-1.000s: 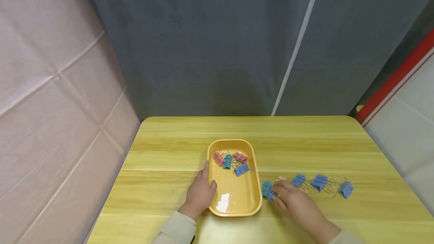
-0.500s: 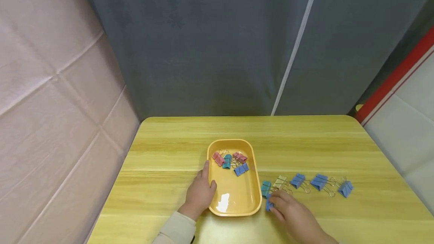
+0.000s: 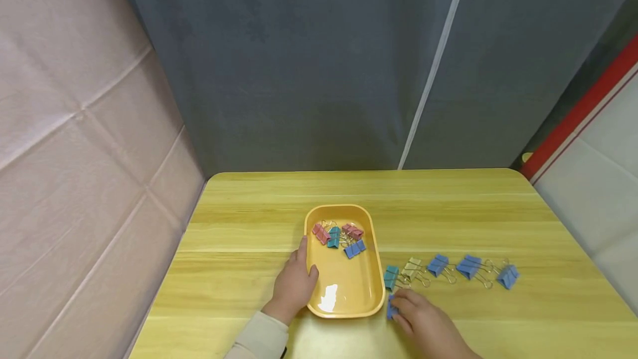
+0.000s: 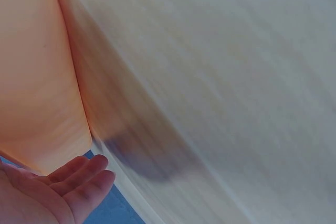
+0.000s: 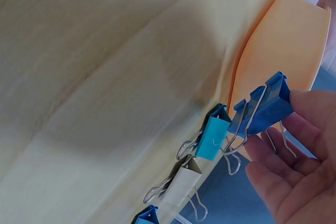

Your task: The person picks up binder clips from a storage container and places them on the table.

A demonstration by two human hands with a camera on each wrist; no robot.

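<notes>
Blue binder clip (image 3: pixel 391 308), pinched in the right hand (image 3: pixel 426 321) beside the tray's right wall (image 3: pixel 378 270), should be light, stiff, best held by its body; left hand (image 3: pixel 294 283), fingers outstretched, touches the tray

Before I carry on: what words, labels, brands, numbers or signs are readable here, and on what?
None: no lettering shows on the yellow tray, the blue clip in the right hand, the teal clip, the pale clip or the table.
</notes>
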